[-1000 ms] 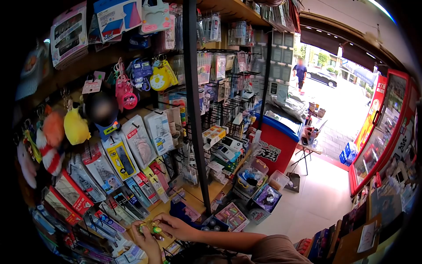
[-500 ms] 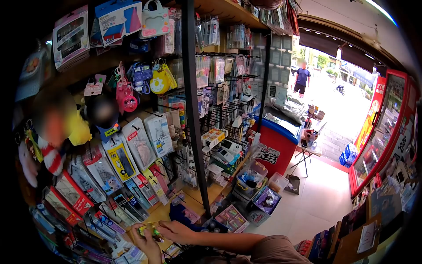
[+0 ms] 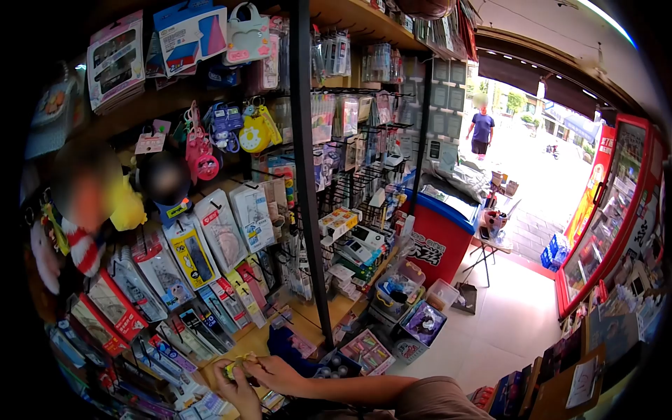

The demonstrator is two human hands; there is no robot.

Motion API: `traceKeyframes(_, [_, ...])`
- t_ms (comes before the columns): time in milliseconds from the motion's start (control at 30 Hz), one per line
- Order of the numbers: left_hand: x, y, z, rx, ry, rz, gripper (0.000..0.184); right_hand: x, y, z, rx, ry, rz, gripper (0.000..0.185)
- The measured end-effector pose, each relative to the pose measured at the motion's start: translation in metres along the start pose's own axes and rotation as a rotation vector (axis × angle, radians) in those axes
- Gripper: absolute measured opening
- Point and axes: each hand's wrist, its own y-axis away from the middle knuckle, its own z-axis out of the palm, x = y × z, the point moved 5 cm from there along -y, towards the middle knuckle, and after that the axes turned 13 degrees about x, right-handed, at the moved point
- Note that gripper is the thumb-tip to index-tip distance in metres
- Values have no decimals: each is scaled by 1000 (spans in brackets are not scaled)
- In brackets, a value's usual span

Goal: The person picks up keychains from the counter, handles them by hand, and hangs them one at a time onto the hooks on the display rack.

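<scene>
At the bottom of the view, my left hand [image 3: 241, 396] is closed around a small yellow-green item [image 3: 232, 369], too small and covered to name. My right hand [image 3: 278, 376] comes in from the right, its fingers closed at the same item's edge. Much of the item is hidden behind the fingers. Both hands are close to the front of a wooden shelf ledge [image 3: 308, 318]. Hanging packets of stationery [image 3: 203, 329] are just beyond them.
Plush toys and keyrings [image 3: 255, 129] hang at upper left. A black post [image 3: 304, 154] stands ahead. Bins [image 3: 423, 318], a red freezer [image 3: 437, 241] and a folding table [image 3: 493, 245] line the floor. A red-framed fridge [image 3: 605, 203] flanks the doorway, where a person [image 3: 481, 129] stands outside.
My fingers have shifted slightly around the yellow-green item, and less of it shows between the hands. Outside, the motorbike has moved a little to the right.
</scene>
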Motion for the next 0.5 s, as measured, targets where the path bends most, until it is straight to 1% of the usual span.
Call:
traceKeyframes(67, [20,3,5,9,-44,60,17,-3,0,-3,11,9,-49,37])
traceKeyframes(133, [14,1,9,71,55,45,15,-7,0,-5,-17,-13,-80,35])
traceKeyframes(167, [9,1,5,121,91,37,15,-5,1,-5,-5,81,-172,31])
traceKeyframes(200, [11,2,6,141,117,-8,15,-9,1,-6,-127,292,-104,29])
traceKeyframes(233, [-5,-4,-1,162,60,79,14,4,-2,-2,-147,339,-170,30])
traceKeyframes(267, [-28,-8,-7,158,42,60,15,2,-1,-3,-119,278,-180,27])
traceKeyframes(300, [-3,-4,0,72,24,10,15,-6,1,-4,-111,210,-248,27])
traceKeyframes(333, [13,-1,4,79,27,22,16,6,0,-3,-137,201,-248,27])
traceKeyframes(367, [-17,-6,-1,94,90,-25,16,3,3,-4,-163,224,-251,27])
traceKeyframes(400, [-15,-5,-3,85,129,-73,17,0,4,-5,-179,253,-259,27])
traceKeyframes(467, [-6,-3,4,47,218,-168,18,2,5,-3,-198,203,-235,27])
traceKeyframes(500, [-11,-4,3,61,221,-175,21,2,5,-3,-201,180,-224,27])
